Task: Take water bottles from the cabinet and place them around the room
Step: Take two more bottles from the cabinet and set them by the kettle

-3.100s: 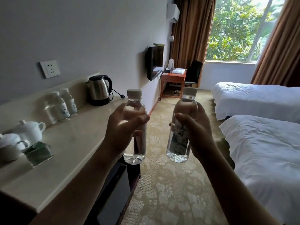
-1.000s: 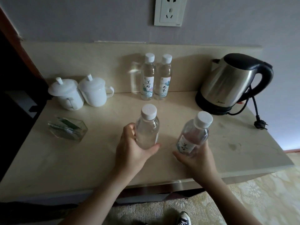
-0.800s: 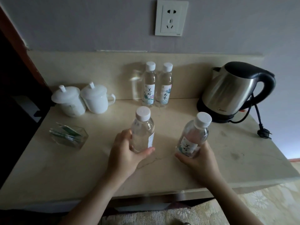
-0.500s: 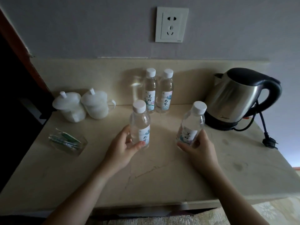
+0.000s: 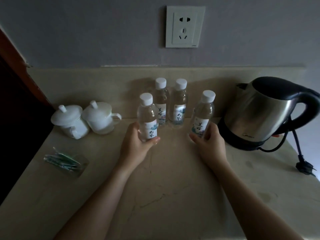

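Beige stone countertop (image 5: 173,196) near the back edge: left hand (image 5: 134,146) grips one water bottle (image 5: 147,118), right hand (image 5: 210,144) grips another (image 5: 202,116), low on their labels. Full, smooth plastic, probably hefty and slightly slippery, so mid-body wraps seem best.

My fingers hide the base of each held bottle (image 5: 147,118). The kettle (image 5: 265,111) handle runs off the right edge. The packets in the clear dish (image 5: 65,161) are blurred.

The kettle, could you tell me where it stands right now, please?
In the head view the kettle stands at the right of the counter, just right of the bottle held by the right hand.
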Demonstrator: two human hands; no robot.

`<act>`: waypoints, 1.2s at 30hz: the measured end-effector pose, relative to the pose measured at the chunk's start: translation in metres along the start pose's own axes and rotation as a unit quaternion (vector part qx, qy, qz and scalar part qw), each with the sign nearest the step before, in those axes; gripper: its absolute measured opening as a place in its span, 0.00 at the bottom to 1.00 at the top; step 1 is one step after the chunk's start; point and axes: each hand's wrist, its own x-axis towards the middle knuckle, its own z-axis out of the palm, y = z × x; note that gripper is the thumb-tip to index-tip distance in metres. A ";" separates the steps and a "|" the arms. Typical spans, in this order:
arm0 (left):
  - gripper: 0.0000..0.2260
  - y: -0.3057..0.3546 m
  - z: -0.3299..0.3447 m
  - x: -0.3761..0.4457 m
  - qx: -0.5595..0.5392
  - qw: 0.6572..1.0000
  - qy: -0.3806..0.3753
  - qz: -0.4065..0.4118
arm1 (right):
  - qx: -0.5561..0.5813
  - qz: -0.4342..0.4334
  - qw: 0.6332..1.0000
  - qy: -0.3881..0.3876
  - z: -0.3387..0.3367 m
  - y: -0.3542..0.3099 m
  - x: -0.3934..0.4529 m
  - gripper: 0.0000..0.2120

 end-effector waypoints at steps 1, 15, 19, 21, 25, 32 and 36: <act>0.26 -0.002 0.000 0.003 -0.003 1.000 0.010 0.000 | -0.002 0.001 1.000 -0.003 0.001 0.001 0.004 0.15; 0.20 0.007 0.010 0.030 -0.030 0.994 0.099 -0.030 | 0.016 -0.010 0.999 0.029 0.013 0.000 0.036 0.19; 0.20 0.004 0.011 0.035 -0.022 0.994 0.101 -0.027 | 0.010 -0.008 1.000 0.026 0.016 -0.001 0.042 0.21; 0.19 0.002 0.011 0.038 -0.023 0.994 0.102 -0.017 | 0.010 -0.005 1.000 0.025 0.018 -0.001 0.043 0.21; 0.19 -0.003 0.012 0.044 -0.022 0.995 0.097 -0.004 | 0.005 -0.004 1.000 0.027 0.019 -0.002 0.044 0.20; 0.15 -0.007 0.013 0.048 -0.004 0.996 0.093 0.016 | -0.014 -0.009 1.000 0.020 0.019 -0.001 0.046 0.18; 0.16 -0.007 0.013 0.047 -0.020 0.996 0.092 0.004 | -0.021 -0.015 1.000 0.013 0.021 0.001 0.049 0.17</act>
